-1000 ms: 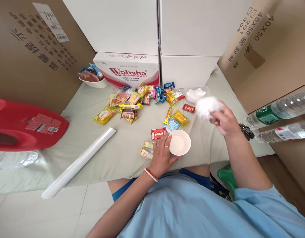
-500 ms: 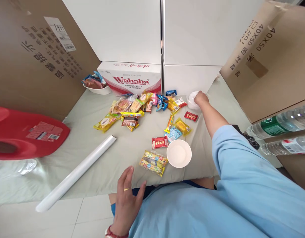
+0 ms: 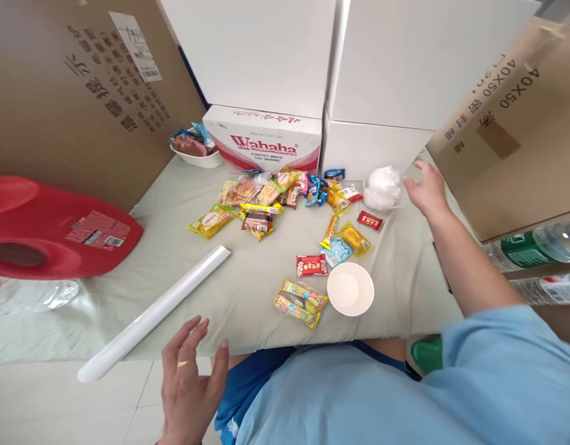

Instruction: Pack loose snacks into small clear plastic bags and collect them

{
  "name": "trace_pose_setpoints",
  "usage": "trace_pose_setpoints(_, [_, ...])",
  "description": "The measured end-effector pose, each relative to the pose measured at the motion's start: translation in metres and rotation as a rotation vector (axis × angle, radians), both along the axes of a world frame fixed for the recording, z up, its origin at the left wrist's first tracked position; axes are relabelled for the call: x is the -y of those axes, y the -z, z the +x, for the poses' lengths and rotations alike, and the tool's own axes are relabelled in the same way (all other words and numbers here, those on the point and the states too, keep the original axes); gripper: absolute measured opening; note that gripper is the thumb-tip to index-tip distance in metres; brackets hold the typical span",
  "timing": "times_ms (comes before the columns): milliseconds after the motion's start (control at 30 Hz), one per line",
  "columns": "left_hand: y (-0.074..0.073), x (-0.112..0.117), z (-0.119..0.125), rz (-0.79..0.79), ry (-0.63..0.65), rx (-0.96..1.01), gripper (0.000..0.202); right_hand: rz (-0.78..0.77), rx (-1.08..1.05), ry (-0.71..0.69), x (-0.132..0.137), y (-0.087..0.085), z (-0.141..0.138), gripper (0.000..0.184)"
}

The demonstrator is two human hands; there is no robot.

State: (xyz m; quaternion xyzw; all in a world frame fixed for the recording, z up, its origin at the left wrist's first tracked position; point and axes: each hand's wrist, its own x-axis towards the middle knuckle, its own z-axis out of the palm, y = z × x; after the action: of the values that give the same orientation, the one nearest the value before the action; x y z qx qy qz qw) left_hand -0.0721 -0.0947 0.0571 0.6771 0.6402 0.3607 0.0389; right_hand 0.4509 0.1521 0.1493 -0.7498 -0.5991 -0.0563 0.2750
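Hovering at two o'clock, the right hand (image 3: 426, 188), grip spread, sits just beside the plastic wad (image 3: 381, 185). The left hand (image 3: 192, 377), also spread, hangs by the roll (image 3: 155, 312) at seven. Grasping either would mean closing the fingers.

Back: boxes (image 3: 322, 62) stand behind the snack packs (image 3: 266, 201);
Middle: bowl (image 3: 350, 289) on the desk (image 3: 183, 259), before the packs;
Left: roll (image 3: 155, 312) lies left of the bowl; jug (image 3: 57, 228) farther left;
Right: wad (image 3: 381, 184) lies right of the packs; bottles (image 3: 535, 247) farther right
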Motion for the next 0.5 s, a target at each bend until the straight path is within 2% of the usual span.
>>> trace_pose_setpoints(67, [-0.012,-0.022,-0.007,0.05,-0.021,0.019,0.037,0.002,-0.03,-0.08,0.049,0.007,-0.011,0.061])
trace_pose_setpoints(100, [-0.018,-0.036,-0.012,0.067,-0.027,0.02,0.03,0.001,-0.056,-0.079,0.075,0.018,-0.015,0.051])
trace_pose_setpoints(167, [-0.027,-0.071,-0.023,0.064,-0.018,0.041,0.018,-0.051,-0.055,-0.052,0.127,0.049,-0.016,0.042])
trace_pose_setpoints(233, [-0.032,-0.115,-0.037,0.033,-0.014,0.048,0.019,-0.138,-0.008,-0.082,0.171,0.09,-0.013,0.045])
trace_pose_setpoints(300, [-0.032,-0.167,-0.05,-0.045,-0.044,0.008,0.026,-0.183,0.084,-0.148,0.206,0.13,-0.011,0.056])
trace_pose_setpoints(367, [-0.03,-0.227,-0.059,-0.143,-0.099,-0.055,0.027,-0.189,0.128,-0.217,0.232,0.16,-0.014,0.064])
trace_pose_setpoints(433, [-0.028,-0.29,-0.063,-0.202,-0.14,-0.132,0.028,-0.188,0.149,-0.216,0.249,0.177,-0.019,0.062])
trace_pose_setpoints(500, [-0.025,-0.352,-0.061,-0.246,-0.166,-0.189,0.035,-0.194,0.139,-0.188,0.257,0.184,-0.022,0.057])
